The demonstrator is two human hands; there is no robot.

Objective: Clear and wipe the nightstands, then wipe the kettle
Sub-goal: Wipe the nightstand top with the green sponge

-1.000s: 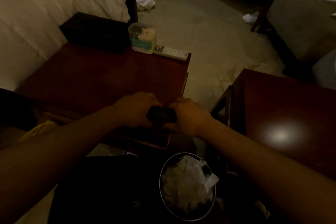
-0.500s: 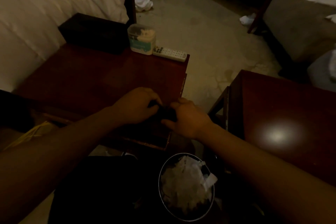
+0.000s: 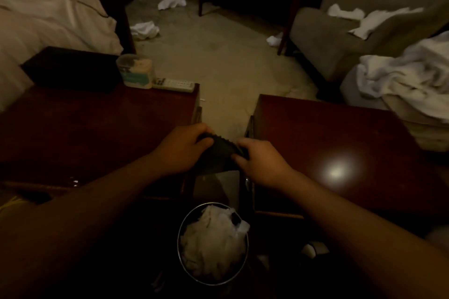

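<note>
Both hands hold a dark cloth [image 3: 216, 156] stretched between them over the gap between two dark red nightstands. My left hand [image 3: 181, 147] grips its left end, my right hand [image 3: 261, 162] pinches its right end. On the left nightstand [image 3: 85, 128] stand a black box [image 3: 70, 68], a plastic container with a teal label [image 3: 134, 70] and a white remote [image 3: 173, 84], all along its far edge. The right nightstand [image 3: 328, 138] shows a bright light reflection on its top. No kettle is in view.
A round waste bin [image 3: 213, 243] full of white tissue stands below my hands. A bed with white linen [image 3: 48, 19] lies at left, an armchair [image 3: 352, 26] and piled white towels [image 3: 408, 75] at right. Crumpled tissues [image 3: 145, 29] litter the floor.
The view has lifted and swung right. My hands have moved off the left nightstand's corner to the gap and drawn apart, pulling the dark cloth out between them.
</note>
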